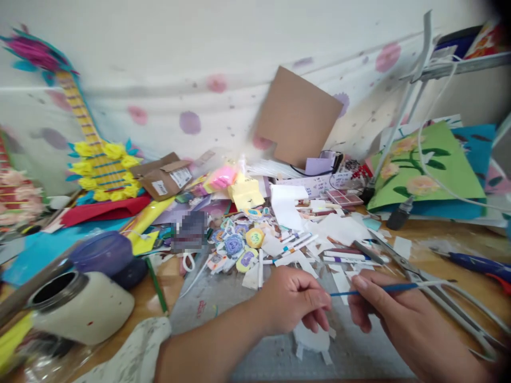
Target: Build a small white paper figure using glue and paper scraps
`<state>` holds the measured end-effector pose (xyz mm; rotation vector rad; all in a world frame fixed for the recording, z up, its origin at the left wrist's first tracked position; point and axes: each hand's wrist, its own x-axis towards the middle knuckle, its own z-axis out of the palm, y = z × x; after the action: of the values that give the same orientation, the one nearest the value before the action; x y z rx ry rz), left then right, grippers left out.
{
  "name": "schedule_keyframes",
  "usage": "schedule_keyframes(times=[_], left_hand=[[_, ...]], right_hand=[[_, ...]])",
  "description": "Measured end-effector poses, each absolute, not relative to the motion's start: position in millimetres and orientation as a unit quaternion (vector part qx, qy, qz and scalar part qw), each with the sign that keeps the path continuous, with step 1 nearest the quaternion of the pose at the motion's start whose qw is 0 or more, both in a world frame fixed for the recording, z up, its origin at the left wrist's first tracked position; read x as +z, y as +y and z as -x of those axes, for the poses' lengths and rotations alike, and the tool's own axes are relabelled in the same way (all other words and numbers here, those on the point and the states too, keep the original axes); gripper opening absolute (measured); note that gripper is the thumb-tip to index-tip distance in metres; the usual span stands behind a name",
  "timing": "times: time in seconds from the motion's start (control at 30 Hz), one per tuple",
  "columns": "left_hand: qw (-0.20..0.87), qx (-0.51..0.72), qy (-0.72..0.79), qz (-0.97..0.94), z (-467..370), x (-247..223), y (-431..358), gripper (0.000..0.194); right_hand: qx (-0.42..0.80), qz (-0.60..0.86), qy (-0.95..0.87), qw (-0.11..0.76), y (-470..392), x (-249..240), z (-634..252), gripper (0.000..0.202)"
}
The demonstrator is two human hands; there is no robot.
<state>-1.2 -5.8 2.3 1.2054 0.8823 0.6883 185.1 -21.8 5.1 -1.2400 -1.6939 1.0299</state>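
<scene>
A thin blue paintbrush (399, 288) lies almost level between my two hands, its pale ferrule and dark tip pointing right. My right hand (393, 306) pinches the handle between thumb and fingers. At the handle's other end, my left hand (293, 300) is closed, with thumb and fingertip on the end of the brush. Below the hands, a white paper cutout (313, 340) with small tabs rests on the grey cutting mat (215, 340). Large scissors (437, 292) lie just behind and right of my right hand, and the brush passes over them.
Paper scraps, markers and small cut-out stickers (233, 244) pile up behind the hands. At left, an open cream jar (85, 308) lies tilted beside a purple lid (101, 252). A paper guitar (93, 138) leans by the wall. Blue pliers (479, 266) and a metal rack (403, 101) are right.
</scene>
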Motion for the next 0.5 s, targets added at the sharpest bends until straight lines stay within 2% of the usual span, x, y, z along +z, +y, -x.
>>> schedule_keyframes(times=[0.17, 0.37, 0.5], left_hand=[[0.592, 0.322, 0.412, -0.613, 4.6, 10.0, -25.7, 0.035], [0.315, 0.314, 0.466, -0.765, 16.3, 15.8, -63.7, 0.035], [0.325, 0.327, 0.499, -0.733, 14.1, 24.6, -82.6, 0.031]], right_hand=[[0.439, 0.487, -0.651, 0.382, -27.6, 9.7, -185.4, 0.054], [0.486, 0.484, -0.611, 0.395, -46.8, 12.8, -175.0, 0.047], [0.518, 0.455, -0.59, 0.42, -57.1, 21.5, -170.3, 0.046]])
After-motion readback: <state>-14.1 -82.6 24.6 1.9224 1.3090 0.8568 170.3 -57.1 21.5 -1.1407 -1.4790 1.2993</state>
